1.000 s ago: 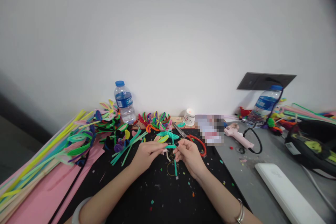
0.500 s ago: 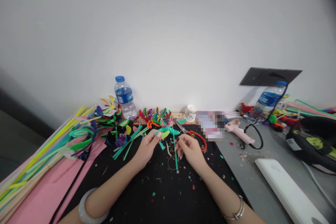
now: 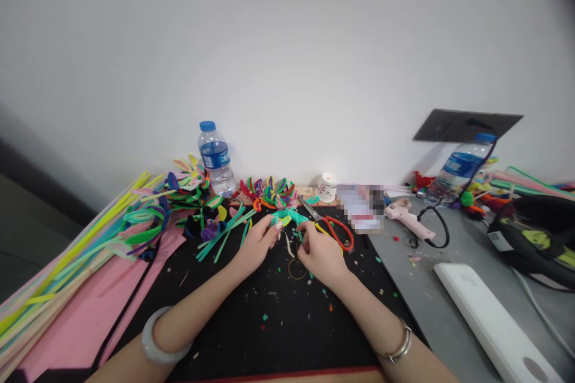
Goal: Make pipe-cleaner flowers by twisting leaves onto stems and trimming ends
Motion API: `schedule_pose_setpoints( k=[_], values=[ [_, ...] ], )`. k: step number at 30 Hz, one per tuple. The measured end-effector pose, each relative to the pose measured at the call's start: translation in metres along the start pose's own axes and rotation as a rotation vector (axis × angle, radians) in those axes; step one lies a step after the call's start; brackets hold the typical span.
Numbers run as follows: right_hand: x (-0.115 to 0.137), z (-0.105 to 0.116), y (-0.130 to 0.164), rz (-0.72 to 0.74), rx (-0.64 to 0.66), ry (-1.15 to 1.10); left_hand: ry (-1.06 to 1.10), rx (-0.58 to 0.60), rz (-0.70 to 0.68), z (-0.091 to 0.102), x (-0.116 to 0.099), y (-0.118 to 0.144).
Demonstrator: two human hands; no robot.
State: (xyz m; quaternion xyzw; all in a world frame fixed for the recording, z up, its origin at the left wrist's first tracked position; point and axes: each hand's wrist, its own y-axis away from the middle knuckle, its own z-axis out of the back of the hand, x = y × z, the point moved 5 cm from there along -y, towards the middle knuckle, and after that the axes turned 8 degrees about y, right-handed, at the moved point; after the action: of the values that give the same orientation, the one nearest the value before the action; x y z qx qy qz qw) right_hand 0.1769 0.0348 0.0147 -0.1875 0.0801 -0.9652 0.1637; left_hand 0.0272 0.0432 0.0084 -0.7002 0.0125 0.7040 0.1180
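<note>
Between my hands is a teal and yellow-green pipe-cleaner piece [image 3: 291, 214] with looped shapes. My left hand [image 3: 259, 240] pinches its left side between thumb and fingers. Curled fingers of my right hand [image 3: 320, 249] close on its right side, covering the strand that hangs there. Just beyond my right hand lie scissors [image 3: 338, 232] with orange-red handles, blades pointing up and left. Several loose teal pipe cleaners [image 3: 224, 233] rest left of my left hand. A thin wire ring [image 3: 296, 269] lies on the black mat [image 3: 287, 335] below my hands.
Finished-looking pipe-cleaner flowers [image 3: 269, 191] line the wall beside a water bottle [image 3: 218, 161] and paper cup [image 3: 326, 187]. Long pipe cleaners lie on pink paper [image 3: 90, 317] at left. A pink glue gun [image 3: 411, 220], white box [image 3: 489, 317] and black helmet-like object [image 3: 534, 239] are right.
My right hand has turned inward with its fingers curled, and the hanging teal strand is now mostly hidden. My left hand has moved slightly right. The camera view has shifted a little.
</note>
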Motion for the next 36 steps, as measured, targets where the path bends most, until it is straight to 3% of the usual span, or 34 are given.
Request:
schedule_pose_setpoints(
  k=[6,12,18,29,36],
  values=[
    [-0.014,0.009,-0.003,-0.060,-0.158,-0.469,0.014,-0.052,-0.011,0.005,0.002,0.000],
    [-0.009,-0.005,-0.004,-0.127,0.017,-0.946,0.210,-0.108,0.005,0.010,-0.001,-0.002],
    [0.000,-0.011,-0.002,-0.183,0.221,-1.092,0.271,-0.097,0.018,0.009,-0.007,0.000],
    [0.001,-0.007,0.001,-0.274,0.276,-1.209,0.274,-0.065,0.026,0.011,-0.004,-0.001],
    [0.005,-0.007,0.002,-0.213,0.322,-1.224,0.107,0.121,0.045,-0.003,-0.003,0.004]
  ],
)
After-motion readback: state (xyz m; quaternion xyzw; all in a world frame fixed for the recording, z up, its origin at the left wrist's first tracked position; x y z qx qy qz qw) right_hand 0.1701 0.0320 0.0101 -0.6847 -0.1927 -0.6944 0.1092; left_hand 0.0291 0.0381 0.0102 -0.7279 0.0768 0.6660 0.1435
